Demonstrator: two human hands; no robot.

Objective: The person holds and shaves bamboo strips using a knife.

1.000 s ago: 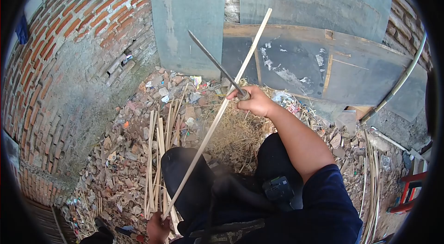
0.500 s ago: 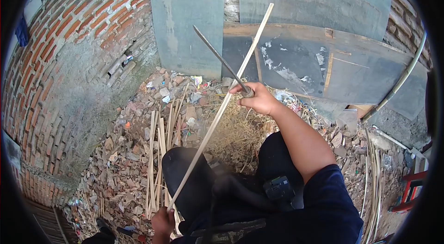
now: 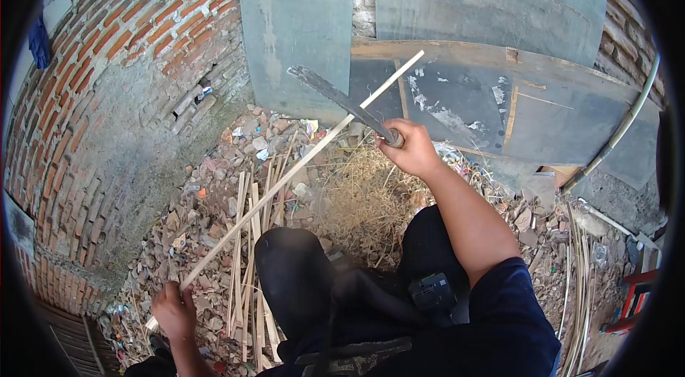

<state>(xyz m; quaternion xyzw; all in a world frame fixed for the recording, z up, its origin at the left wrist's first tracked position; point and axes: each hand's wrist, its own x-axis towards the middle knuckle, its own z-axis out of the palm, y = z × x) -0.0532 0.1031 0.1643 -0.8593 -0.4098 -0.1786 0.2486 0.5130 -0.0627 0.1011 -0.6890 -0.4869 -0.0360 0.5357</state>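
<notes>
A long, pale bamboo strip [image 3: 300, 165] slants from the lower left up to the upper middle. My left hand [image 3: 175, 311] is closed around it near its low end. In my right hand [image 3: 414, 152], fingers wrapped round the short handle, is a machete [image 3: 325, 90]. Its dark, worn blade points up and left, with its broad side showing. The blade crosses over the strip just beyond the handle; whether the two touch, I cannot tell. More split bamboo strips [image 3: 240, 255] lie on the rubble beside my knee.
Rubble and litter [image 3: 189, 234] cover the ground, with dry plant scraps [image 3: 374, 198] ahead of my knees. A brick wall [image 3: 107, 120] rises at left; dark panels [image 3: 457, 102] lean ahead. Further long strips [image 3: 579, 291] and a red object [image 3: 631, 298] are at right.
My left hand has moved left, bringing the strip to a flatter slant. The machete has turned so its broad side shows, and my right fingers have come off the strip.
</notes>
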